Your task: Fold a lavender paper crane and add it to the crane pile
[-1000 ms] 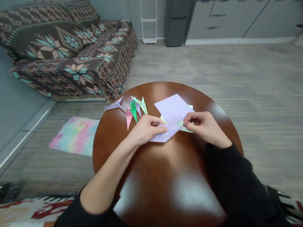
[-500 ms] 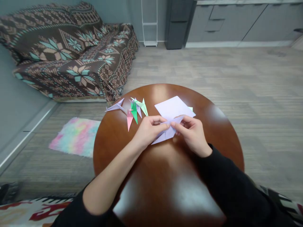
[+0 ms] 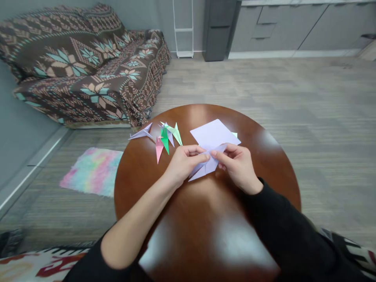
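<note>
A partly folded lilac paper (image 3: 209, 167) is pinched between both hands above the round brown table (image 3: 205, 199). My left hand (image 3: 185, 162) grips its left side, thumb on top. On its right side, my right hand (image 3: 237, 164) pinches the paper between thumb and fingers. Just behind them lies a flat stack of lilac sheets (image 3: 216, 133), with a pale green corner (image 3: 235, 134) showing at its right. To the left of the hands are several folded paper figures: a lilac one (image 3: 142, 133), a pink one (image 3: 159, 149), a green one (image 3: 165, 140) and a pale green one (image 3: 176, 134).
Beyond the table at the left is a sofa (image 3: 96, 78) under a patterned cover. A fluffy pastel rug (image 3: 92, 170) lies on the floor. At the back stand a white rack (image 3: 183, 29), a dark grey fridge (image 3: 219, 33) and grey cabinets (image 3: 282, 29).
The whole view has shifted slightly, so most things sit a little further left. Both hands keep nearly the same hold on the lilac paper.
</note>
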Demonstrator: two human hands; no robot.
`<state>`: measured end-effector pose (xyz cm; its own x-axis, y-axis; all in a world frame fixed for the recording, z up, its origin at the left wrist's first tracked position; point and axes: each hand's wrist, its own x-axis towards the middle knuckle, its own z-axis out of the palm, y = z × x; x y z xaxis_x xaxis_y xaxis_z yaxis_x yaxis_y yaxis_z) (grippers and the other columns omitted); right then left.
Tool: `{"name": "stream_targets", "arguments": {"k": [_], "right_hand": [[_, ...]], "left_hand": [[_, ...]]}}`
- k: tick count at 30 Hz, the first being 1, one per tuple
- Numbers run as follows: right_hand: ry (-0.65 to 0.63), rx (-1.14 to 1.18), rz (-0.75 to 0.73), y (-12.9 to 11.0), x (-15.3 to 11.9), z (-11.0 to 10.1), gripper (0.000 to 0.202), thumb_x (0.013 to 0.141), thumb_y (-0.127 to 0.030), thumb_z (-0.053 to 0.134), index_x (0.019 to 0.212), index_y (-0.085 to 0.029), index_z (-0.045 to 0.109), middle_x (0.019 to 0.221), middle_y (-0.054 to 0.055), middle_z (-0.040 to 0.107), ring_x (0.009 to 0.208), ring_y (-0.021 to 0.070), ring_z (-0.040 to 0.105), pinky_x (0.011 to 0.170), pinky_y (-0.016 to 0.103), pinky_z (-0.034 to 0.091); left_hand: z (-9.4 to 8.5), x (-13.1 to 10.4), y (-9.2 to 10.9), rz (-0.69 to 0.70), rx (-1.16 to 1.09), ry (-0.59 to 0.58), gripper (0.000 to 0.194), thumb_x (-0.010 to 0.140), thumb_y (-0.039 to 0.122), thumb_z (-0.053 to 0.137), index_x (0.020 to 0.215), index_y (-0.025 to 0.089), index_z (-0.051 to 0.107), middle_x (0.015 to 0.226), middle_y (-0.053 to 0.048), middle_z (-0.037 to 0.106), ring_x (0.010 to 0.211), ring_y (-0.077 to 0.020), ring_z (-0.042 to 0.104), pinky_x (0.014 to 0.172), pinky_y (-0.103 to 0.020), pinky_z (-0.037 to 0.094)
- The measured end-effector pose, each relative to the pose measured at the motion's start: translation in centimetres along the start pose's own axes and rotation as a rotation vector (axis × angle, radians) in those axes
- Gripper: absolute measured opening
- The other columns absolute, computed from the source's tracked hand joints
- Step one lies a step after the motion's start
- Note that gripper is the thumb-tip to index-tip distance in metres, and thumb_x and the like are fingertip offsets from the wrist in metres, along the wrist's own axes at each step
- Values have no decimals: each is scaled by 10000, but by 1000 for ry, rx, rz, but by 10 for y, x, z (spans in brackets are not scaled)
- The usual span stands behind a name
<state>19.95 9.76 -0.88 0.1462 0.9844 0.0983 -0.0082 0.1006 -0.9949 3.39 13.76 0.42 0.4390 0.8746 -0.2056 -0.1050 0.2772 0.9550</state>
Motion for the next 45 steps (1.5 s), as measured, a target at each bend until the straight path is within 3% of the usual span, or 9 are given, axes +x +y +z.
{"name": "stream_targets", "arguments": {"k": [6, 20, 24, 28, 33, 37, 39, 42, 45], "right_hand": [[104, 31, -45, -1, 4, -9, 260, 789, -291, 792, 617, -171, 637, 476, -48, 537, 442, 82, 428, 461, 244, 292], [67, -76, -77, -9, 3, -9, 251, 773, -276, 770, 595, -169, 630, 489, -39, 538, 456, 87, 430, 462, 243, 329], [107, 19, -35, -4, 9, -19, 227, 759, -279, 798, 621, -168, 656, 499, -40, 534, 447, 78, 410, 451, 241, 293], [234, 206, -16, -1, 17, -31, 194, 742, -288, 809, 669, -174, 670, 488, -63, 473, 420, 63, 334, 426, 240, 202], [-9, 81, 26, -3, 13, -25, 213, 750, -298, 808, 662, -154, 678, 525, -46, 515, 469, 67, 360, 463, 240, 226], [-143, -12, 37, -7, 6, -15, 298, 736, -320, 821, 578, -153, 632, 549, -27, 559, 525, 87, 440, 508, 245, 303], [-103, 2, 57, -6, 7, -14, 281, 722, -325, 829, 591, -155, 648, 512, -37, 532, 499, 83, 415, 489, 246, 282], [74, 95, 69, -3, 12, -18, 213, 722, -314, 823, 662, -157, 691, 471, -56, 481, 444, 70, 347, 447, 243, 226], [233, 142, 18, -2, 15, -20, 208, 747, -335, 809, 718, -176, 677, 501, -58, 482, 428, 73, 362, 422, 240, 226]], "left_hand": [[-2, 1, -4, -58, 28, -24, 244, 642, 303, 813, 616, 153, 622, 568, 14, 602, 537, -121, 554, 534, -233, 377], [0, 2, -7, -1, 101, -54, 221, 670, 258, 730, 571, 153, 562, 544, 28, 530, 513, -89, 463, 511, -218, 299], [-2, 3, -9, -5, 144, -60, 176, 686, 243, 685, 574, 153, 583, 525, 31, 519, 484, -74, 416, 489, -215, 266], [-5, 4, -9, -8, 206, -69, 114, 676, 217, 646, 589, 144, 635, 565, -12, 610, 529, -101, 502, 518, -217, 346], [-4, 5, -3, -22, -19, -71, 155, 712, 261, 651, 797, 140, 700, 726, -28, 675, 660, -136, 615, 642, -244, 463], [0, 4, -3, 18, 99, -173, 247, 669, 281, 822, 812, 130, 688, 748, -23, 684, 696, -137, 617, 685, -243, 445], [0, 3, -5, 21, 161, -169, 270, 671, 310, 844, 739, 124, 662, 717, -20, 674, 658, -124, 593, 648, -232, 412], [0, 3, -6, -9, 173, -180, 325, 672, 355, 856, 685, 123, 629, 699, -26, 674, 633, -123, 588, 624, -232, 398], [0, 4, -7, -17, 136, -166, 336, 672, 370, 860, 747, 124, 644, 750, -38, 695, 673, -142, 625, 647, -239, 431]]}}
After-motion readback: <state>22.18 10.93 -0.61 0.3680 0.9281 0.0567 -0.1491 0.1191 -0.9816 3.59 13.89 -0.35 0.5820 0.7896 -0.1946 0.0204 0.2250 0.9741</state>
